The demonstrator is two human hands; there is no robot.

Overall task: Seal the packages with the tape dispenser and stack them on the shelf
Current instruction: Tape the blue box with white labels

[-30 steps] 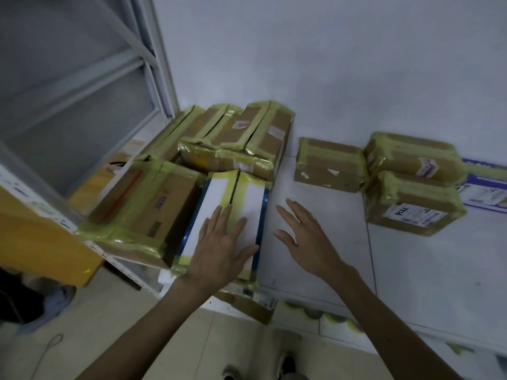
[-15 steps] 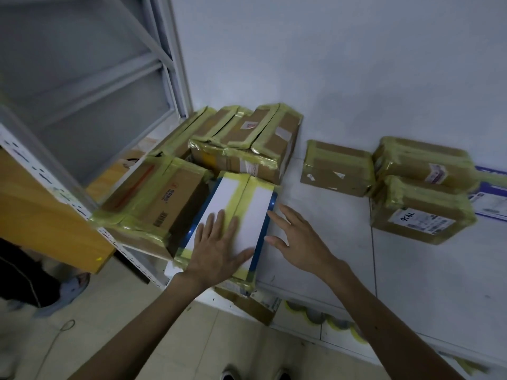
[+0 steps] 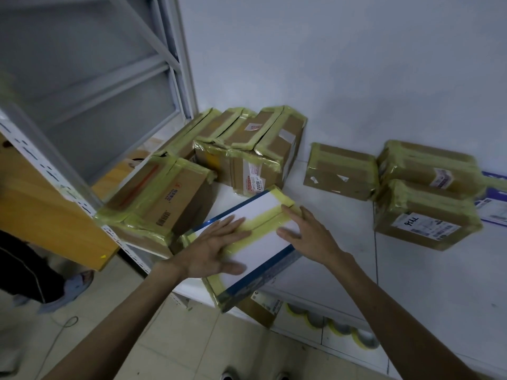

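Note:
A flat white box with blue edges and yellow tape lies at the front of the white shelf, turned at an angle, one corner over the edge. My left hand presses flat on its near left part with straight fingers. My right hand rests flat on its right side, fingers spread over the tape strip. Taped brown packages stand around it: one to the left, a row behind, one at the wall and two to the right. No tape dispenser is in view.
A grey metal shelving frame rises at the left. Rolls of tape lie under the shelf's front edge beside a small carton. Another person's leg and shoe stand on the tiled floor at the lower left.
The white box has swung from lying straight beside the left package to an angle. My right hand moved from the bare shelf onto the box.

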